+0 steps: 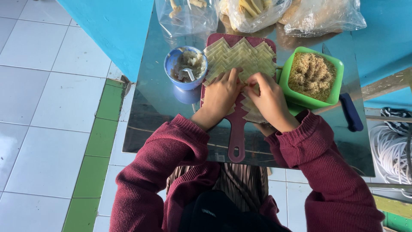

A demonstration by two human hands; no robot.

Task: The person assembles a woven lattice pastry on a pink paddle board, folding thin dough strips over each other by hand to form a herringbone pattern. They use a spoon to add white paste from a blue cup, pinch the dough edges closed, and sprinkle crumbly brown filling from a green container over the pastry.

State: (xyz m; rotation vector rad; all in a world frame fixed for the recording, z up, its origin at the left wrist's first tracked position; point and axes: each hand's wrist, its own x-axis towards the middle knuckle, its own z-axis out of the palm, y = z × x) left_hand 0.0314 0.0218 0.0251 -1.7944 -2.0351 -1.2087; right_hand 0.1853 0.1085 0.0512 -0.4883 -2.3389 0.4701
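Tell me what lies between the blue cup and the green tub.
In the head view, the maroon cutting board lies between the blue cup and the green tub, covered with overlapping pale wrapper squares.

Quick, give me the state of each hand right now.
Left hand: open, fingers flat on the pastry sheets.
Right hand: fingers curled, pinching a pastry sheet on the cutting board.

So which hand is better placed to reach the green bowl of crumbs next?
The right hand, probably. It rests on the wrappers at the right side of the maroon board, right beside the green bowl. The left hand lies nearer the blue cup.
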